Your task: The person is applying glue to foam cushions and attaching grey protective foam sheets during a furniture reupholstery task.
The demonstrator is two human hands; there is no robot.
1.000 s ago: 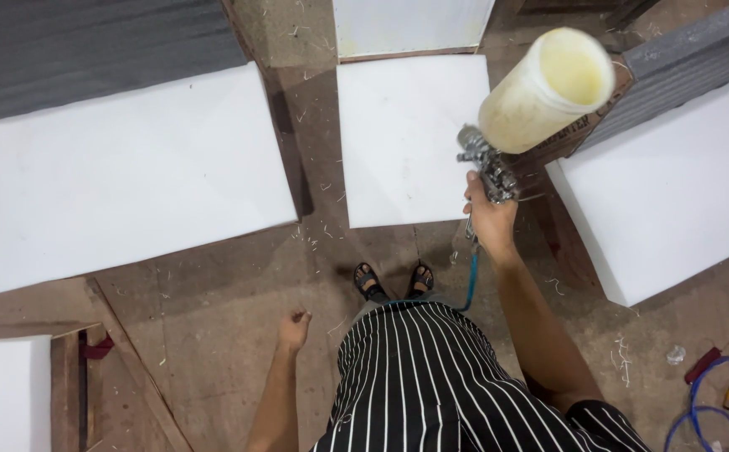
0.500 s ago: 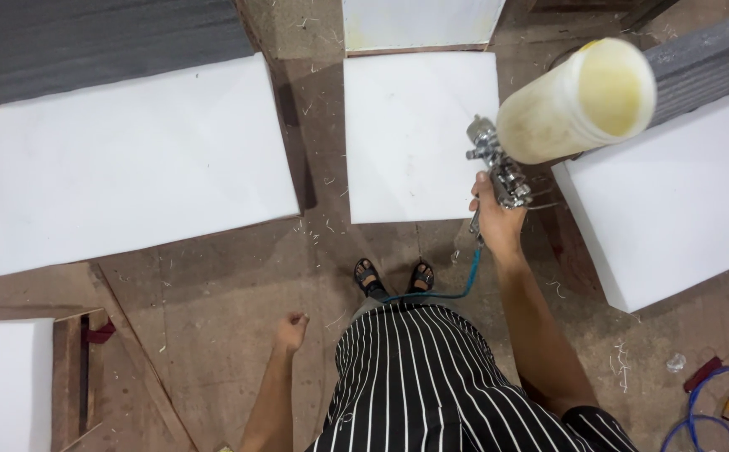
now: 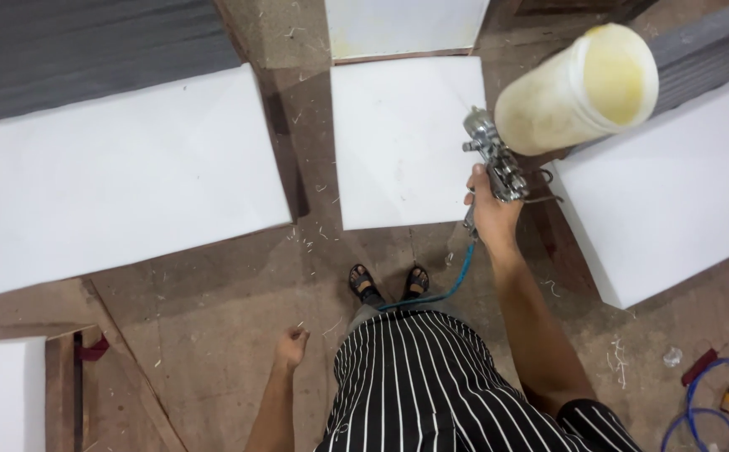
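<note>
My right hand point(image 3: 492, 216) grips a metal spray gun point(image 3: 493, 161) with a big yellowish cup point(image 3: 576, 89) on top; a blue hose point(image 3: 452, 286) trails down from it. The gun is raised over the right edge of a small white panel point(image 3: 402, 138) lying on the floor ahead of my feet. My left hand point(image 3: 291, 346) hangs by my side with the fingers loosely curled and nothing in it. I wear a black-and-white striped garment point(image 3: 431, 385) and sandals.
A large white panel point(image 3: 121, 180) lies at the left, another point(image 3: 674, 192) at the right, one more point(image 3: 406, 25) at the top, and a corner of one point(image 3: 0, 393) at the bottom left. A dark grey slab point(image 3: 88, 50) lies top left. Blue hose coils point(image 3: 712, 402) sit bottom right.
The view has shifted a little; my right hand with the spray gun now sits slightly lower and nearer the small panel's right edge. My left hand stays at my side.
</note>
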